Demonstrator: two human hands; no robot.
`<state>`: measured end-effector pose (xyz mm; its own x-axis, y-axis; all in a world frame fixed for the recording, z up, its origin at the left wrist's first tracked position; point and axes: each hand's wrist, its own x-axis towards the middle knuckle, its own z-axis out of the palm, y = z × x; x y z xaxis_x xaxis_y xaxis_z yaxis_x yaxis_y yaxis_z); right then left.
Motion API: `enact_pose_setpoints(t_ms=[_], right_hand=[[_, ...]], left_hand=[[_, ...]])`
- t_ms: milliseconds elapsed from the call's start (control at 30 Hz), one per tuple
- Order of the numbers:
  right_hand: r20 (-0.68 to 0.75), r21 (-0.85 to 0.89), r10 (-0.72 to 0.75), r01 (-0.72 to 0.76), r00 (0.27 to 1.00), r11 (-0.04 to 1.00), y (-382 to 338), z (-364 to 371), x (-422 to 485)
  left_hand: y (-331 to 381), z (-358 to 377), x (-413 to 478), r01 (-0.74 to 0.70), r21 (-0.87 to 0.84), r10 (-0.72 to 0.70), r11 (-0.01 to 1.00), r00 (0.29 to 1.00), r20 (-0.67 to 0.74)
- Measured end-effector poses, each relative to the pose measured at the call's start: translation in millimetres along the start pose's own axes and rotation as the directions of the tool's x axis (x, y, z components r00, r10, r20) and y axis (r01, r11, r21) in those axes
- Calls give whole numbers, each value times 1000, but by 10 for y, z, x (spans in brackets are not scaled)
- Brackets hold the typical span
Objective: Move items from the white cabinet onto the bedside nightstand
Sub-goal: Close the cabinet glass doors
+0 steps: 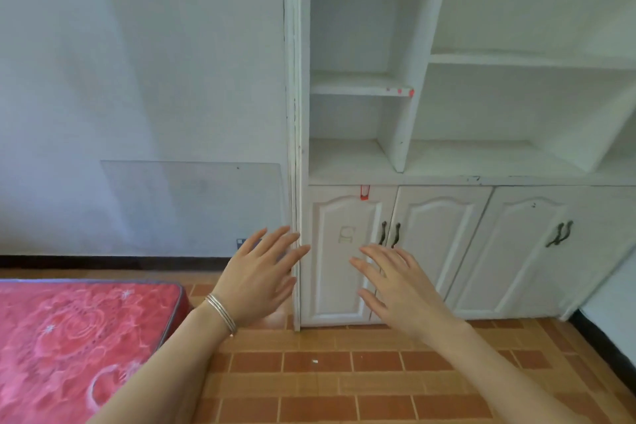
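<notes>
our left hand (256, 280) & right hand (395, 289) both spread open, holding nothing, in front of white cabinet (347, 251) lower doors, red mattress (69, 337) bottom-left

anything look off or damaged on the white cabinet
Yes. Red marks stain a shelf edge, a red tag sits atop the leftmost door, and the cabinet has chipped paint down its left edge. A loose glass pane leans against the wall beside it.
</notes>
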<state>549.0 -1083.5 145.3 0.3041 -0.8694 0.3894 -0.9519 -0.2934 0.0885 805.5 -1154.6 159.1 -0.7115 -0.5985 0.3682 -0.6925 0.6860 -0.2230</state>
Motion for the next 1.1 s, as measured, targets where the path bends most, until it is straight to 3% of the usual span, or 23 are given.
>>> enact_pose_setpoints(t_ms=[233,467,600,767,1100], right_hand=[[-25,-62,-15,13,1000,998,550,177,755],[-15,-81,36,-37,999,996,761,359,1155],[-20,-97,103,-105,994,990,752,437,1422],[-15,-116,185,-186,983,976,702,483,1713],[-93,-121,378,-387,921,914,637,488,1712]], left_hand=[[-533,209,897,-34,9,35,999,995,-97],[-1029,425,1397,-225,108,245,968,936,-252],[-1283,441,1641,-350,207,403,914,849,-341],[-1563,505,1911,-503,372,618,780,713,-330],[-1675,758,2288,-625,371,717,687,502,-483]])
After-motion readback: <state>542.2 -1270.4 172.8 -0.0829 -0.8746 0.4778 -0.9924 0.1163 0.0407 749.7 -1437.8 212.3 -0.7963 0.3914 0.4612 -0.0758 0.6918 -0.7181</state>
